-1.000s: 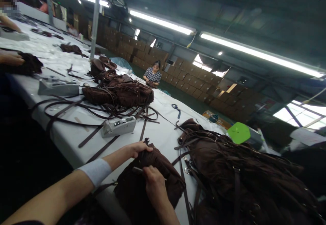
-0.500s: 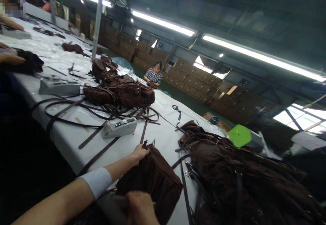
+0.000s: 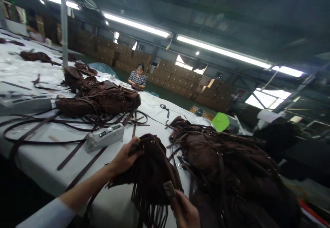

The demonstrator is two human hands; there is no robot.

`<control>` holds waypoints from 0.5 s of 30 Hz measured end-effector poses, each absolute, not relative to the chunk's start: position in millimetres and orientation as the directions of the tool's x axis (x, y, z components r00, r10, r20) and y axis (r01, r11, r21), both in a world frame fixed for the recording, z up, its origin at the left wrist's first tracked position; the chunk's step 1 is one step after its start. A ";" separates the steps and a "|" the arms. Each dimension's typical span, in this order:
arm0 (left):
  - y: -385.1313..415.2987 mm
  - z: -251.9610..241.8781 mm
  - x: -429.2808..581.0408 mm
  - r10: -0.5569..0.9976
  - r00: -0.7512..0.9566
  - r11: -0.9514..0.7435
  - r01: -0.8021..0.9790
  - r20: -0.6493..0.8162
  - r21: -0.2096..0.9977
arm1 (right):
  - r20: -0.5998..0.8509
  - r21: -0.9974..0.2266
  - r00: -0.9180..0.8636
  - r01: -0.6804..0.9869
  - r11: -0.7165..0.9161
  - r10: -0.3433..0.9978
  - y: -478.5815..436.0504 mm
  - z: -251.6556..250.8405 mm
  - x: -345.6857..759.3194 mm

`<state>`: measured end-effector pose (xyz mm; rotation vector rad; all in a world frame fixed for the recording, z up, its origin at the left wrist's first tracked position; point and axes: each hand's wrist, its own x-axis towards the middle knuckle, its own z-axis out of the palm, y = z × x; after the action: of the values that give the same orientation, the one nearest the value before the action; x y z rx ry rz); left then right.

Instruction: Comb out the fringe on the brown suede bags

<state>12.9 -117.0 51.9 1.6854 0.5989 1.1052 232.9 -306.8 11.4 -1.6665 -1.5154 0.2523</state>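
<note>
My left hand (image 3: 125, 157) grips the top edge of a dark brown fringed bag (image 3: 151, 173) and holds it up off the white table (image 3: 51, 159); its fringe hangs down toward me. Low in the view, my right hand (image 3: 184, 212) pinches a small flat grey piece (image 3: 169, 188) against the bag's right side. Its fingers are closed on that piece. A grey tape dispenser (image 3: 104, 137) lies on the table just left of the bag.
A large heap of brown fringed bags (image 3: 232, 166) fills the table on my right. Another pile (image 3: 100, 99) with loose brown straps (image 3: 38, 131) lies to the left. A person in a checked shirt (image 3: 138, 78) sits at the far end. Cardboard boxes (image 3: 175, 80) line the back wall.
The view has swung to the right. My left hand has lifted the bag so that its fringe hangs free. My right hand has come back up to the bag's side with a small grey piece.
</note>
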 end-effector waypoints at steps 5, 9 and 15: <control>-118.9 47.3 28.9 0.921 0.389 0.123 -0.224 -0.027 0.967 | 0.357 -0.712 0.297 0.700 0.052 0.885 -309.5 -0.5 229.5; -120.4 52.7 34.7 0.933 0.354 0.172 -0.273 -0.068 0.946 | 0.480 -0.666 0.271 0.732 0.145 0.834 -309.8 20.6 226.6; -132.8 56.0 39.8 0.864 0.470 0.341 -0.287 -0.178 0.895 | 0.499 -0.503 0.067 0.834 0.226 0.864 -265.7 61.0 198.8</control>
<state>39.8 -132.8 56.0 0.9298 0.7440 0.8464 198.8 -265.7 61.0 -1.5854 -1.7403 0.0495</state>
